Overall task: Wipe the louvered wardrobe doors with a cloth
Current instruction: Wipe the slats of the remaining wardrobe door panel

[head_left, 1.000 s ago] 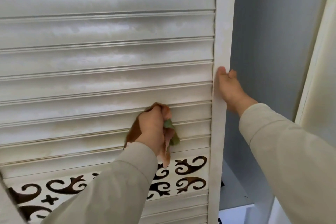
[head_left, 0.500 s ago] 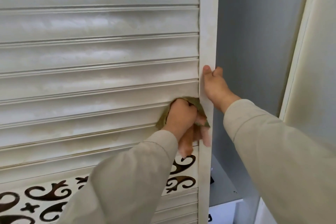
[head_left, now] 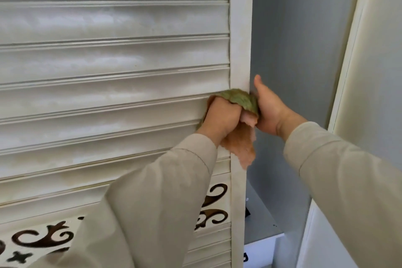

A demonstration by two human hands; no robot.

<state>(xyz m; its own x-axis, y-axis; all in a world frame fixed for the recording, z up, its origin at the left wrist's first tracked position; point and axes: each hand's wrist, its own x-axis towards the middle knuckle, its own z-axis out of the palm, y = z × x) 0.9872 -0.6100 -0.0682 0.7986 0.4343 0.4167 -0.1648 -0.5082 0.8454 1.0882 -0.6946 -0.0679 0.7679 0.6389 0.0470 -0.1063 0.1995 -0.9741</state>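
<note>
A white louvered wardrobe door (head_left: 113,93) with horizontal slats fills the left and middle of the view. My left hand (head_left: 221,118) is closed on a green and orange cloth (head_left: 239,99) and presses it against the door's right stile (head_left: 240,28). A loose orange end of the cloth hangs below my fist. My right hand (head_left: 270,111) grips the door's outer edge just right of the cloth, thumb up, fingers hidden behind the door.
A band of dark scroll cut-outs (head_left: 41,238) runs across the door below the slats. Right of the door is the grey wardrobe interior (head_left: 300,50), with a cream panel (head_left: 374,72) at the far right.
My left hand slid the cloth rightward along a slat, from the door's middle to the right stile, where it touches my right hand. The right hand kept its grip on the edge.
</note>
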